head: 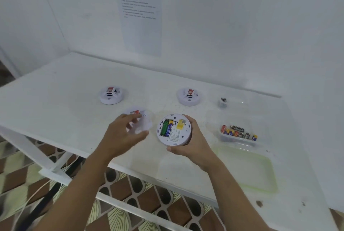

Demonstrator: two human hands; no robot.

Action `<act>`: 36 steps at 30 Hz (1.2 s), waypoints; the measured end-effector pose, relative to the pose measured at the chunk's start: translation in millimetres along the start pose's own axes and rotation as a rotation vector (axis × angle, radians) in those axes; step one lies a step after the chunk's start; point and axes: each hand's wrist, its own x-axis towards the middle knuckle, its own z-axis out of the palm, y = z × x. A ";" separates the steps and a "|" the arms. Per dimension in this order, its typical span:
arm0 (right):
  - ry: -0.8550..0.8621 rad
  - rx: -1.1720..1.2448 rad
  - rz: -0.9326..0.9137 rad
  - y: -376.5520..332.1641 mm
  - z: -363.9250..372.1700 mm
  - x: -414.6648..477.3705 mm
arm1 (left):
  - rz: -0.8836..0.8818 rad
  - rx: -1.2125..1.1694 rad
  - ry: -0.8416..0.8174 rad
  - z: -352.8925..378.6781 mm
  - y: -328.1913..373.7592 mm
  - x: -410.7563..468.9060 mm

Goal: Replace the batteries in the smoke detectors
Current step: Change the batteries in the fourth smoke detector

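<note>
Fingers (194,128) of right hand (188,146) around open detector (174,130); left fingers (134,119) blurred, grip unclear.

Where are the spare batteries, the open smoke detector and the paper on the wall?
spare batteries (236,133): head view, on the middle of the row.
open smoke detector (175,133): head view, on its label beside the battery slot.
paper (141,26): head view, on its blank middle.

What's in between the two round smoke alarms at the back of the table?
Nothing. In the head view, only bare white table shows between the left smoke alarm and the right smoke alarm.
</note>
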 end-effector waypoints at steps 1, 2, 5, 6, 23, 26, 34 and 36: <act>-0.007 -0.010 0.002 -0.6 1.5 1.6 | 0.014 -0.082 0.015 -5.3 6.9 0.7; -0.016 -0.021 0.003 -1.5 2.7 3.0 | 0.023 -0.154 0.014 -9.3 13.5 1.6; -0.036 -0.046 -0.004 -3.7 5.8 7.2 | 0.009 -0.389 -0.012 -12.5 29.8 5.6; -0.041 -0.053 -0.007 -4.5 6.9 8.8 | -0.002 -0.466 -0.011 -11.7 33.3 8.1; -0.069 -0.055 -0.039 -20.0 8.7 26.9 | 0.302 -0.004 -0.286 -1.1 42.0 31.9; -0.081 -0.054 -0.018 -19.5 7.3 29.2 | 0.282 -0.062 -0.279 -1.8 40.2 34.7; -0.118 -0.022 -0.002 -17.7 12.3 34.5 | 0.250 -0.137 -0.286 -0.9 31.5 42.5; -0.110 -0.011 -0.001 -17.5 13.6 35.6 | 0.249 -0.130 -0.288 -0.4 30.0 43.8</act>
